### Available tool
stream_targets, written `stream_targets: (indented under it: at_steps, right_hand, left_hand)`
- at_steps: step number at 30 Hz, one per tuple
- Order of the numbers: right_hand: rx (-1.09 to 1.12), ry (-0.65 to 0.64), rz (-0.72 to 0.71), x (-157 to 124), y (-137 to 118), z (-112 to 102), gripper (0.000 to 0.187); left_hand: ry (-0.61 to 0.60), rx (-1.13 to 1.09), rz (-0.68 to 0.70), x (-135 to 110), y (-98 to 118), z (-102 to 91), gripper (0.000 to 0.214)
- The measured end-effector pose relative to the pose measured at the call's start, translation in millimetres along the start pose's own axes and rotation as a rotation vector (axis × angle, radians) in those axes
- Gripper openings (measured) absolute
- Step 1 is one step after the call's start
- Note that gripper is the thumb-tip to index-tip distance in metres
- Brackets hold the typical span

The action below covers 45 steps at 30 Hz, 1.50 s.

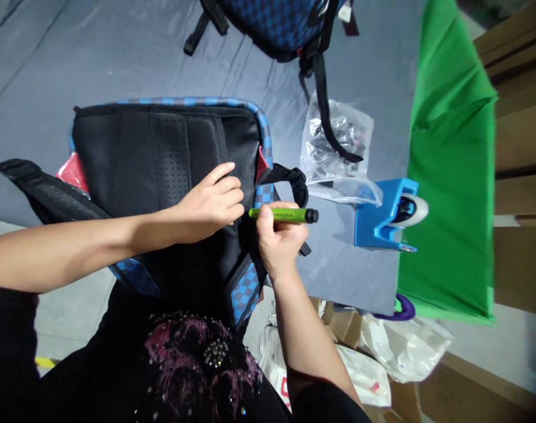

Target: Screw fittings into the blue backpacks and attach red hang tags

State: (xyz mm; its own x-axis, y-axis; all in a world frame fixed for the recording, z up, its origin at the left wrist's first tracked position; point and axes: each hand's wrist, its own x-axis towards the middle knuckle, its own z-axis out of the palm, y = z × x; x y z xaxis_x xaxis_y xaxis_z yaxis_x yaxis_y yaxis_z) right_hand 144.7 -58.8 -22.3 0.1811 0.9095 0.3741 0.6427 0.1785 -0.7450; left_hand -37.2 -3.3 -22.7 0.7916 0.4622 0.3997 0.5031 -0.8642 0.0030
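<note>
While a checkered backpack [171, 155] lies black back up, the left hand [215, 201] rests curled on it, grip unclear; the right hand [280, 236] pinches a green marker [292, 215] at the backpack's right edge.

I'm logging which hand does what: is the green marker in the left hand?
No, the right hand holds the green marker, while the left hand is on the nearer backpack.
</note>
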Motion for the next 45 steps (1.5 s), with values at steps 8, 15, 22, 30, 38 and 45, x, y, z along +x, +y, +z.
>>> stream_targets:
  at_steps: [8, 15, 22, 30, 38, 45]
  right_hand:
    - [-0.027, -0.144, -0.021, 13, 2, -5, 0.023]
    - [0.0, -0.208, -0.045, 20, 3, -6, 0.024]
    - [0.027, -0.208, -0.03, 18, 7, -5, 0.027]
    - [0.053, -0.201, 0.016, 18, 12, -6, 0.026]
    - [0.061, -0.215, 0.049, 19, 12, -5, 0.029]
    - [0.074, -0.214, 0.026, 18, 11, -6, 0.026]
  left_hand:
    - [-0.086, -0.115, -0.061, 3, 0, -0.2, 0.033]
    - [-0.113, -0.116, -0.067, 5, 0, -0.7, 0.037]
    - [-0.155, -0.157, -0.092, 7, -1, -2.2, 0.035]
    - [-0.014, 0.048, 0.026, 2, -3, 4.9, 0.032]
    - [-0.029, 0.033, 0.026, 2, -4, 4.5, 0.029]
    - [-0.068, -0.209, -0.075, 4, -4, 6.4, 0.03]
